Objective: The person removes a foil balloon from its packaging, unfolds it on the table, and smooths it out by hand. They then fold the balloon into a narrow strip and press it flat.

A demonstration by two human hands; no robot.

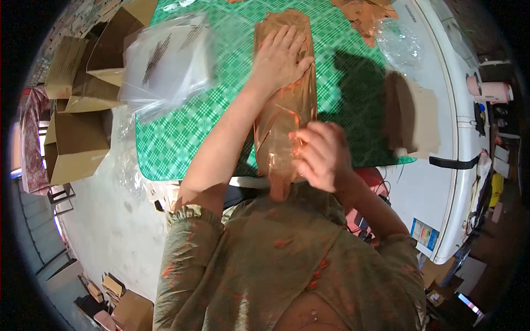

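A long, shiny copper-orange package in clear plastic (281, 118) lies lengthwise on the table, its narrow lower end reaching past the near edge toward my body. Pressed flat on its upper part, fingers spread, is my left hand (281, 58). Beside the package's lower right edge, my right hand (323, 157) has its fingers curled in, and it is slightly blurred. Whatever those fingers pinch is hidden. Near them, the clear plastic is creased and catches the light.
A stack of clear plastic bags (168, 60) lies at the table's left. Open cardboard boxes (83, 146) stand beyond it. Orange scraps (367, 16) and crumpled clear plastic (398, 47) are at the far right. A cardboard piece (422, 118) lies on a white appliance (419, 187) beside the green tablecloth (179, 146).
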